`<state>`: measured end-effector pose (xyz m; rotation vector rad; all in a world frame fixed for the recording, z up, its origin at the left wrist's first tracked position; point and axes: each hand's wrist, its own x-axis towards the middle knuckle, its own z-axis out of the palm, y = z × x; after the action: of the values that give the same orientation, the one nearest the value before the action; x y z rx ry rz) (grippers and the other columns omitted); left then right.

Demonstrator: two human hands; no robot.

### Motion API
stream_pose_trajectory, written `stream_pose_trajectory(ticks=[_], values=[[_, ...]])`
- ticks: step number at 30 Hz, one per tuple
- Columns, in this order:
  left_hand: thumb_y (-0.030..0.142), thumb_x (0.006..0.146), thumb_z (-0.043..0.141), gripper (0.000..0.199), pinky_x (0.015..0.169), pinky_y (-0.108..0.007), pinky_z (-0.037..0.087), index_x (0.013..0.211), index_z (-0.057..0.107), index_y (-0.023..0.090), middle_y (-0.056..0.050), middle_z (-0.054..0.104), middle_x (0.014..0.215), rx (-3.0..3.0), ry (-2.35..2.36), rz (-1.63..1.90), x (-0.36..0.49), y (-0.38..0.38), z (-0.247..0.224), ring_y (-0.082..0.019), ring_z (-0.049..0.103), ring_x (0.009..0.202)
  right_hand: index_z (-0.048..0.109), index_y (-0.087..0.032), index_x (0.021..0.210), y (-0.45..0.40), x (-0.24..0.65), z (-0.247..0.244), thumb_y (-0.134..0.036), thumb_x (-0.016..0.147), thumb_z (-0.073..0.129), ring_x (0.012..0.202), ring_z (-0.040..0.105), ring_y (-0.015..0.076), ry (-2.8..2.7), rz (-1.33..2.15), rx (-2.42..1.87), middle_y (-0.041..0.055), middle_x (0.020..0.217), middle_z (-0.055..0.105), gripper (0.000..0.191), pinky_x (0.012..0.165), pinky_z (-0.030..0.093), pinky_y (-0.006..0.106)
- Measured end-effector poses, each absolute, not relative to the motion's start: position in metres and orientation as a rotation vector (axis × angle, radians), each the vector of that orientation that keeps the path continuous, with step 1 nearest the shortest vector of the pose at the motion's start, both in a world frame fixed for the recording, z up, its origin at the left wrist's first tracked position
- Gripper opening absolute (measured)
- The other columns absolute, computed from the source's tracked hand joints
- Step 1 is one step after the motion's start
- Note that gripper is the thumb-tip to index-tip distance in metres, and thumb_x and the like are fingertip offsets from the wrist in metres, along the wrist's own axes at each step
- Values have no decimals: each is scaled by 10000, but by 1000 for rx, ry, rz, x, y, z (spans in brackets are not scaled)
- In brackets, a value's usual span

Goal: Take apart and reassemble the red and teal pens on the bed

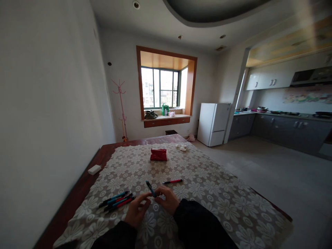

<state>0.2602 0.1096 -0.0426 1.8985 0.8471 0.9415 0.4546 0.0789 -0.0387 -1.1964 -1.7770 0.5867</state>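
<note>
Closest to us are our two dark sleeves point(204, 221), and our hands come out of them over the table. Our right hand point(168, 200) pinches a blue and black pen point(150, 188) with its thumb and fingers shut on it. The pen is up above the cloth, just past our fingers, and its top leans away from us and to the left. Our left hand point(137, 211) is right beside it, with its fingers bent and their tips by the low end of the pen, but we cannot tell if they squeeze it. To the left of our left hand we see a messy bunch of pens point(116, 201), some blue and some red, all with black bits. One red and black pen point(173, 181) lies alone just past our right hand. Farther off, a red pouch point(158, 155) sits on the flowery cloth point(225, 207), with some crumpled white stuff point(182, 148) behind it to the right. A small white block point(94, 169) is on the left, near the cloth's edge, on the dark red table point(77, 188). Across the room we see a pink coat stand point(121, 103), a big window point(166, 88) and a white fridge point(214, 121).
</note>
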Motion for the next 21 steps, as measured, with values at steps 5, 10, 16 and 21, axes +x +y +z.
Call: stream_pose_trajectory(ticks=[5,10,16,21], values=[[388,744,631,358,677,-270,526,1066,583,241,-54,668,1030,2031,876,985,265,104,-46,-177,636,862,643,-174,871,80,447,-42,-224,740,617,585,450,103,-1536,959,-1119,-40,646,500,142,562,353,214],[432,789,568,221,625,-263,492,861,571,223,-20,651,814,2058,948,1094,267,105,-51,-158,615,740,628,-176,865,76,440,-41,-401,768,608,611,514,123,-1446,1151,-1064,-6,703,587,246,576,385,229],[445,857,471,261,614,-262,463,800,583,217,-13,605,755,2105,933,1225,269,103,-48,-142,574,680,517,-160,580,88,446,-54,-662,765,510,456,372,82,-1399,1019,-1193,-39,484,430,536,469,282,219],[430,899,396,290,649,-263,465,844,594,226,-28,604,787,2133,915,1236,270,98,-44,-149,572,719,378,-194,413,93,449,-66,-745,751,422,358,304,68,-1345,1177,-1245,-55,356,307,647,410,224,235]])
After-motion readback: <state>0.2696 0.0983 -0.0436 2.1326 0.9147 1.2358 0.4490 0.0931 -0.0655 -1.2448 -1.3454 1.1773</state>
